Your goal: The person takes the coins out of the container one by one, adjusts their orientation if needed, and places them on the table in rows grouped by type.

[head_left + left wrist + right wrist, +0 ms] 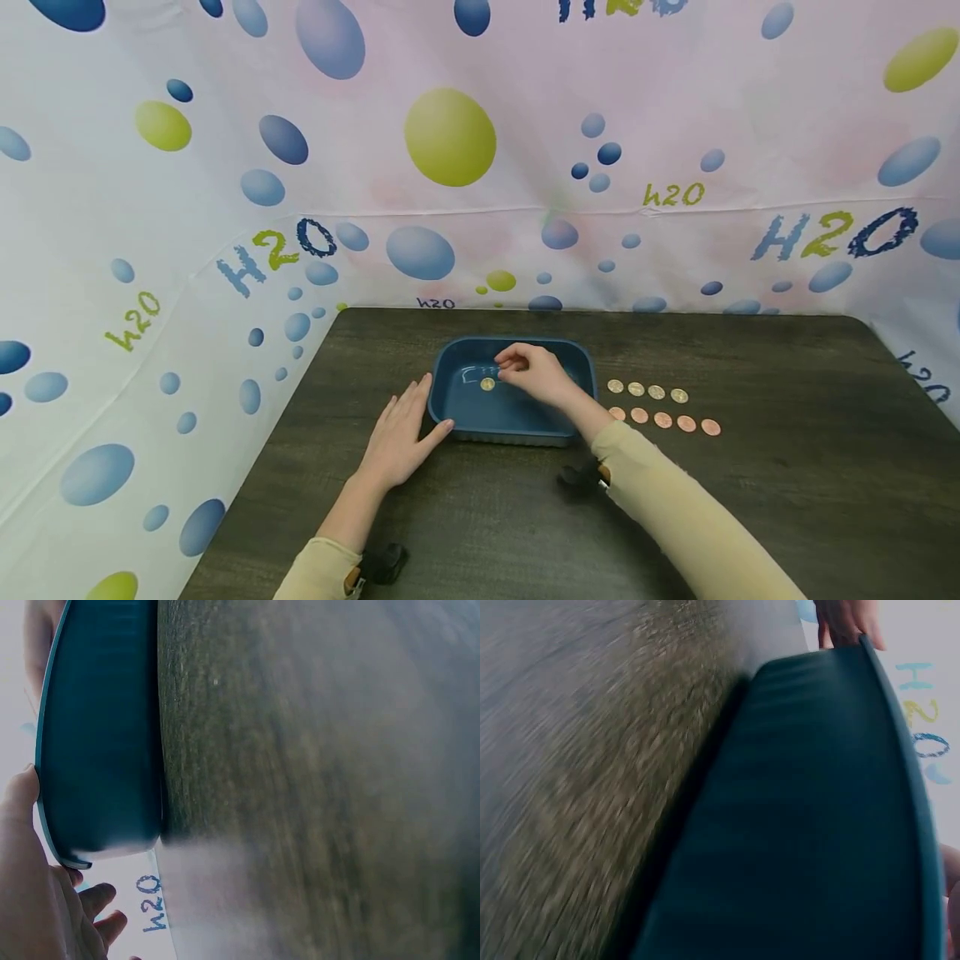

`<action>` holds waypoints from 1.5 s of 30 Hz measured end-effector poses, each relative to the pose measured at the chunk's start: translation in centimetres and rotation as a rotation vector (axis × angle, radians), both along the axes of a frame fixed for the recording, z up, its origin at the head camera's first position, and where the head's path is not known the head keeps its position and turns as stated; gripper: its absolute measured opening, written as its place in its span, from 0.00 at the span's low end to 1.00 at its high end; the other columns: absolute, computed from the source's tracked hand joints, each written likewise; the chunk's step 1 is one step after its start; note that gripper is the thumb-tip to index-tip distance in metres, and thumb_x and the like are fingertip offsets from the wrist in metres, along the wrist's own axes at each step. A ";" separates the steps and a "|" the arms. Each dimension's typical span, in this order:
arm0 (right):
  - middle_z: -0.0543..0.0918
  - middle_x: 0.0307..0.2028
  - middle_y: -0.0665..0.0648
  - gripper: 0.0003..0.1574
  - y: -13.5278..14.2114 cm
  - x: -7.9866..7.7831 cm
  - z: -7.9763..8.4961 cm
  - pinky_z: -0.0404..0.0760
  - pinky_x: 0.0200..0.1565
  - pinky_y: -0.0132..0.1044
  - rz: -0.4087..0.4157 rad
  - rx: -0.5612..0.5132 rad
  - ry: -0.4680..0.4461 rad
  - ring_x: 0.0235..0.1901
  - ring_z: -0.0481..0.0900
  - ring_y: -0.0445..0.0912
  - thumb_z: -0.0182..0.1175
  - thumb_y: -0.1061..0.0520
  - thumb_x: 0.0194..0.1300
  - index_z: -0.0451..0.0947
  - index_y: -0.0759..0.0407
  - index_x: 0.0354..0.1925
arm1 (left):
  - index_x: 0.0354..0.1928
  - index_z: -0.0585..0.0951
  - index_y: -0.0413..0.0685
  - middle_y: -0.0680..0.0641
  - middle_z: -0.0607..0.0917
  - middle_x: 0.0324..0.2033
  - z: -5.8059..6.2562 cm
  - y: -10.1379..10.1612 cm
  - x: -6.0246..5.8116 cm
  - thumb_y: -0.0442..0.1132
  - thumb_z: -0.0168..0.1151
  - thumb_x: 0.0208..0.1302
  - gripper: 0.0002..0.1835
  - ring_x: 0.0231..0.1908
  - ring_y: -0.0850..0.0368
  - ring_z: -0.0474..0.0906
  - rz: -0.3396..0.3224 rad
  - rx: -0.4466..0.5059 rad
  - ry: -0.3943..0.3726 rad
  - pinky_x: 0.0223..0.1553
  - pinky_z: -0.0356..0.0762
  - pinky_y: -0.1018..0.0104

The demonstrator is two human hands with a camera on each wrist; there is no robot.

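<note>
A blue rectangular tray (517,430) stands on the table, with one gold coin (487,384) lying on its floor. My left hand (395,442) rests against the tray's near left corner, thumb at the front rim and straight fingers along the left side; the left wrist view also shows this hand (37,892) at the rim. Over the tray, my right hand (536,372) has bent fingers, with thumb and index fingertips apart just right of the coin. I see nothing between them. The right wrist view mostly shows the tray's outer wall (802,802).
Right of the tray lie two rows of coins: several gold coins (656,392) behind, several copper coins (662,420) in front. One copper coin is partly hidden by the right arm. A printed curtain (450,200) hangs behind the dark wooden table (480,517).
</note>
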State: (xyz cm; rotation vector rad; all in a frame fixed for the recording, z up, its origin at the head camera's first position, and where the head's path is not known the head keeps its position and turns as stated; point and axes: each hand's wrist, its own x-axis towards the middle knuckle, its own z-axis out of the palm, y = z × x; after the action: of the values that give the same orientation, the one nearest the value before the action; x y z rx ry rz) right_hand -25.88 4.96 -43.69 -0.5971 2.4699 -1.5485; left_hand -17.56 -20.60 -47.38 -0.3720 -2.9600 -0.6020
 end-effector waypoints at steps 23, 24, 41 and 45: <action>0.81 0.45 0.59 0.19 -3.9 -1.7 -1.8 0.78 0.47 0.42 -0.019 0.225 0.035 0.44 0.78 0.50 0.65 0.64 0.60 0.80 0.65 0.50 | 0.76 0.47 0.51 0.51 0.53 0.73 0.1 0.0 0.2 0.71 0.40 0.65 0.47 0.72 0.53 0.48 -0.007 0.010 -0.007 0.69 0.44 0.45; 0.81 0.44 0.59 0.18 -3.9 -1.7 -1.8 0.77 0.47 0.43 -0.019 0.234 0.034 0.43 0.78 0.50 0.65 0.64 0.60 0.80 0.65 0.50 | 0.76 0.47 0.52 0.51 0.53 0.73 0.1 0.0 0.2 0.72 0.40 0.65 0.47 0.72 0.53 0.47 -0.006 0.007 -0.007 0.69 0.44 0.45; 0.78 0.36 0.59 0.14 -4.2 -1.7 -2.6 0.78 0.43 0.41 0.043 0.341 0.140 0.38 0.76 0.50 0.66 0.67 0.58 0.81 0.68 0.45 | 0.76 0.48 0.50 0.50 0.54 0.73 0.1 -0.1 0.2 0.68 0.44 0.66 0.45 0.72 0.52 0.47 -0.007 0.019 -0.006 0.69 0.43 0.45; 0.79 0.37 0.61 0.14 -4.3 -1.7 -2.6 0.78 0.44 0.43 0.082 0.390 0.206 0.39 0.76 0.52 0.66 0.66 0.59 0.82 0.68 0.45 | 0.76 0.48 0.50 0.50 0.55 0.73 0.0 -0.1 0.2 0.69 0.44 0.66 0.46 0.72 0.52 0.48 -0.006 0.020 0.002 0.69 0.43 0.44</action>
State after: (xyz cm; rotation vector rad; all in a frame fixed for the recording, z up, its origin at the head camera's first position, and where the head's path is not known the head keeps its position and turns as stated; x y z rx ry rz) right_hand -27.56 0.67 -46.30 -0.8057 2.7528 -0.9761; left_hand -17.39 -20.69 -47.37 -0.3794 -2.9495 -0.6305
